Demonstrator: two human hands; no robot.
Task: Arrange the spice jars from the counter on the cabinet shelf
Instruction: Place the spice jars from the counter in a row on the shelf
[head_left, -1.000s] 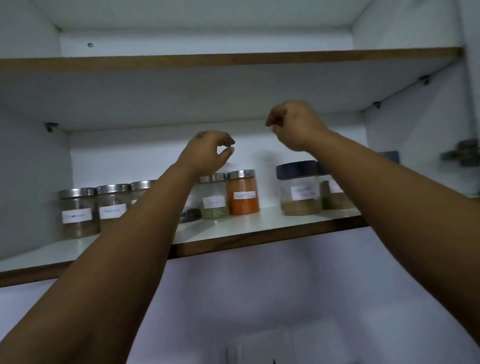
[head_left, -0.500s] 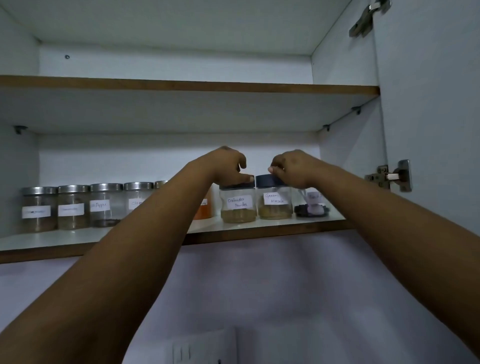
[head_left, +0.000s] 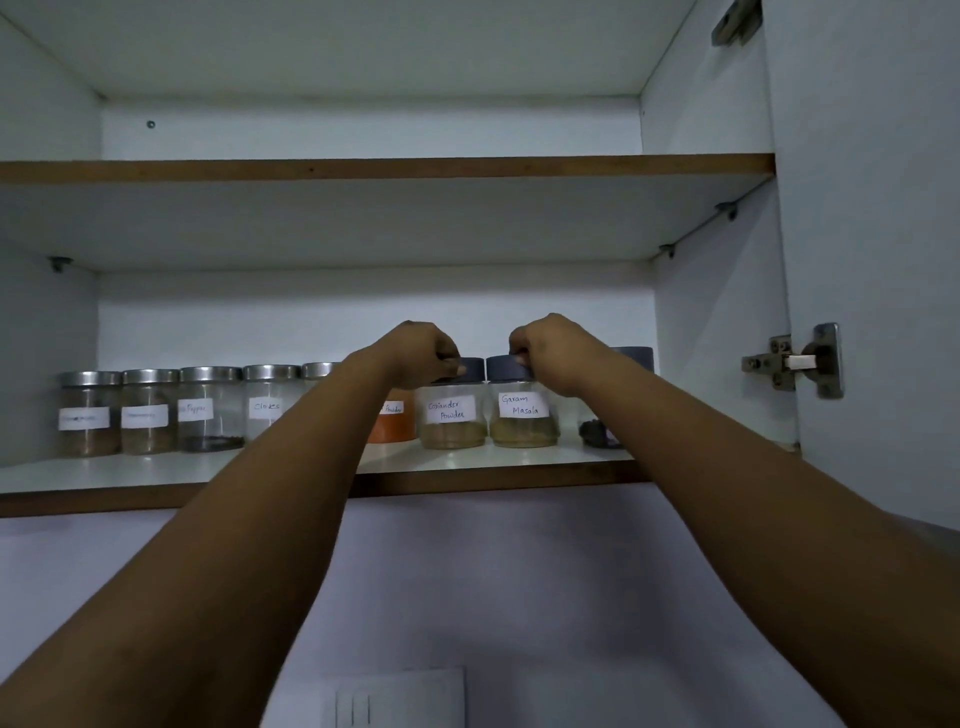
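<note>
Along the cabinet shelf (head_left: 156, 475), starting at the far left, I am seeing four steel-lidded jars standing in a row, the fourth being the Cloves jar (head_left: 270, 402), with a fifth lid showing just behind my left forearm. Past that arm an orange powder jar (head_left: 390, 423) is peeking out. My left hand (head_left: 421, 356) is curling its fingers (head_left: 451, 368) over the dark lid of the Coriander Powder jar (head_left: 451, 421) and gripping it; half a second ago it was only just arriving on that lid. Right beside it, touching or nearly so, the Garam Masala jar (head_left: 523, 418) is standing upright, and my right hand (head_left: 556, 353) is pinching its dark lid. Both jars are sitting near the shelf's front edge. Compared with the earlier frame, both hands are sitting lower and tighter on the lids, and the labels are reading clearly. Further right a dark-lidded jar (head_left: 631, 358) is showing behind my right wrist, and the door hinge (head_left: 802, 361) is hanging at the far right.
</note>
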